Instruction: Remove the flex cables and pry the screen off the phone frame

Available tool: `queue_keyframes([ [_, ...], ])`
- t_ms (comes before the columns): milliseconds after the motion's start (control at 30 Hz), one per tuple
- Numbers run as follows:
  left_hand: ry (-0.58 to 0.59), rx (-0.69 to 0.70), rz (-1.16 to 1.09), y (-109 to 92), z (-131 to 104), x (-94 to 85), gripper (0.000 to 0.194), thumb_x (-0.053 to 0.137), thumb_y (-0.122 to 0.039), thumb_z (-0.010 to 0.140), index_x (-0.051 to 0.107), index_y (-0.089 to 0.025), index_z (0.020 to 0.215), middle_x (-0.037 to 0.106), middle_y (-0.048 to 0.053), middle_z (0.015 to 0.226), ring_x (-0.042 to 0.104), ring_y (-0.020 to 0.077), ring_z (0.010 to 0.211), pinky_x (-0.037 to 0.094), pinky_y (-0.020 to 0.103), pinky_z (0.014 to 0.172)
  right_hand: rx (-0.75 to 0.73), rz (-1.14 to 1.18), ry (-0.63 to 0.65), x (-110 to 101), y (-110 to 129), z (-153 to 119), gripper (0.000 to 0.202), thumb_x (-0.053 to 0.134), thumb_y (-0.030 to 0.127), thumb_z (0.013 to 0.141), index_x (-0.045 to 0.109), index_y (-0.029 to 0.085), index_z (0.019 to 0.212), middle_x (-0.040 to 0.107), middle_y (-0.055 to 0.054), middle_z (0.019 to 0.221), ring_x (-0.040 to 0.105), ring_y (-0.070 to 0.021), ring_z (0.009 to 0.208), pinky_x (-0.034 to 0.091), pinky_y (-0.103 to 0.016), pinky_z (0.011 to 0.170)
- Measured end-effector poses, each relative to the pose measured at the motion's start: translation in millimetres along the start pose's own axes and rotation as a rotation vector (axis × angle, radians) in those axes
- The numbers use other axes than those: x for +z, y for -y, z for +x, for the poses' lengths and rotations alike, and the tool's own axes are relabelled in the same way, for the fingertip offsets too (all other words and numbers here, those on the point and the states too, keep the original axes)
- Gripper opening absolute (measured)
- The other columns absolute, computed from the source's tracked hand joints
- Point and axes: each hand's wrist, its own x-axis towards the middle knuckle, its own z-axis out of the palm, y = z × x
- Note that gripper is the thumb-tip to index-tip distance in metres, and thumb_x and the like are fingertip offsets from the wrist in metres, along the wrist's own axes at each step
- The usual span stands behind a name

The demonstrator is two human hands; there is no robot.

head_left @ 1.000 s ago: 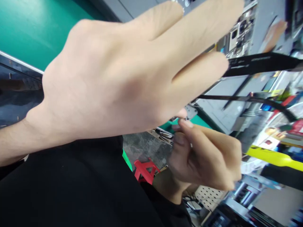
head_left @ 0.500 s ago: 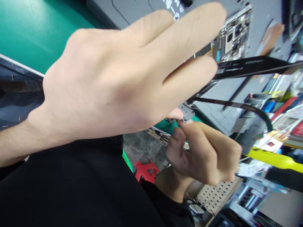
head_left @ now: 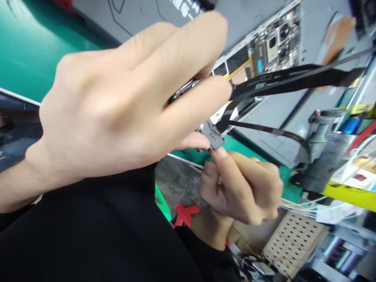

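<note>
Plate sits pinched in the left hand — right hand curls at its edge — any hold there, I can't tell!

The left hand holds a grey part under its thumb; the right hand touches its edge. A black ribbon runs rightward past an opened device. Below, a red stool shows beside the green table.

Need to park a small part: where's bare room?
Green tabletop at upper left, bounded by gray mat, left hand and white edge. Crowded: around the small gray part between that hand and the right hand, along the black ribbon cables, and by the circuit board.
</note>
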Motion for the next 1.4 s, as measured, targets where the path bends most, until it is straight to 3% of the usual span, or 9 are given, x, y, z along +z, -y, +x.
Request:
queue_keyframes([
  [67, 0.138, -0.071, 0.097, -10, 2, -5.7, 0.079, 0.061, -0.09, 0.087, 0.083, -0.014, 0.094, 0.081, 0.004, 0.122, 0.081, 0.0412, 0.107, 0.069, 0.055, 0.075, 0.038, 0.019, -0.005, 1, 2, 0, 0.051, 0.066, 0.006, 0.096, 0.075, 0.021, 0.144, 0.074, -0.002, 0.088, 0.054, -0.0132, 0.062, 0.044, -0.031, 0.058],
  [167, 0.275, -0.12, 0.151, -15, 5, -6.9, 0.071, 0.077, -0.085, 0.083, 0.084, -0.016, 0.1, 0.078, 0.007, 0.136, 0.081, 0.0435, 0.112, 0.072, 0.06, 0.08, 0.084, 0.033, -0.024, 2, 3, -1, 0.052, 0.066, 0.002, 0.092, 0.077, 0.022, 0.14, 0.07, 0.0, 0.084, 0.05, -0.0128, 0.061, 0.042, -0.031, 0.06],
  [300, 0.251, -0.194, 0.129, -9, -3, -0.6, 0.064, 0.081, -0.08, 0.087, 0.084, -0.02, 0.11, 0.077, 0.004, 0.14, 0.08, 0.0416, 0.124, 0.071, 0.064, 0.101, 0.091, 0.084, -0.072, 7, 2, -2, 0.044, 0.067, 0.007, 0.097, 0.078, 0.022, 0.137, 0.068, 0.001, 0.081, 0.048, -0.0117, 0.061, 0.04, -0.031, 0.059],
  [367, 0.176, -0.141, 0.114, -4, -12, 2.7, 0.062, 0.068, -0.078, 0.1, 0.082, -0.019, 0.116, 0.075, 0.004, 0.142, 0.077, 0.0384, 0.134, 0.064, 0.066, 0.113, 0.095, 0.134, -0.092, 8, -1, -2, 0.037, 0.067, 0.011, 0.101, 0.079, 0.02, 0.135, 0.072, -0.001, 0.085, 0.053, -0.0118, 0.063, 0.042, -0.031, 0.059],
  [500, -0.008, 0.124, 0.08, 4, -28, 6.6, 0.057, 0.059, -0.064, 0.112, 0.072, -0.011, 0.127, 0.074, 0.01, 0.141, 0.074, 0.0323, 0.136, 0.065, 0.055, 0.113, 0.106, 0.211, -0.082, 6, -4, 0, 0.034, 0.066, 0.008, 0.1, 0.079, 0.018, 0.13, 0.078, -0.002, 0.095, 0.061, -0.0118, 0.066, 0.047, -0.033, 0.06],
  [733, -0.084, 0.164, 0.196, 3, -37, 12.1, 0.037, 0.067, -0.042, 0.113, 0.069, -0.013, 0.136, 0.071, 0.005, 0.145, 0.072, 0.0238, 0.132, 0.062, 0.041, 0.114, 0.2, 0.259, -0.077, 4, 0, 1, 0.049, 0.07, 0.003, 0.098, 0.074, 0.02, 0.144, 0.08, -0.002, 0.095, 0.07, -0.0157, 0.073, 0.052, -0.034, 0.063],
  [867, -0.147, 0.167, 0.198, 2, -38, 17.1, 0.032, 0.076, -0.035, 0.107, 0.071, -0.015, 0.132, 0.075, 0.003, 0.143, 0.074, 0.0194, 0.131, 0.061, 0.031, 0.113, 0.344, 0.284, -0.094, 1, 6, 10, 0.034, 0.079, 0.002, 0.096, 0.079, 0.018, 0.126, 0.082, -0.004, 0.106, 0.073, -0.0141, 0.086, 0.06, -0.028, 0.077],
  [1067, -0.172, 0.144, 0.21, 0, -38, 17.2, 0.036, 0.076, -0.042, 0.104, 0.07, -0.021, 0.133, 0.078, 0.004, 0.142, 0.076, 0.0204, 0.135, 0.064, 0.034, 0.12, 0.404, 0.313, -0.009, -2, 15, 22, 0.022, 0.089, 0.021, 0.097, 0.075, 0.021, 0.115, 0.076, 0.002, 0.099, 0.072, -0.0088, 0.085, 0.057, -0.022, 0.076],
  [1400, -0.17, 0.169, 0.17, 3, -39, 16.8, 0.043, 0.083, -0.039, 0.098, 0.068, -0.019, 0.133, 0.079, 0.012, 0.14, 0.076, 0.0242, 0.137, 0.064, 0.034, 0.12, 0.545, 0.27, -0.11, 14, 38, 31, 0.024, 0.091, 0.021, 0.094, 0.075, 0.02, 0.112, 0.076, -0.001, 0.098, 0.073, -0.0118, 0.083, 0.059, -0.024, 0.076],
])
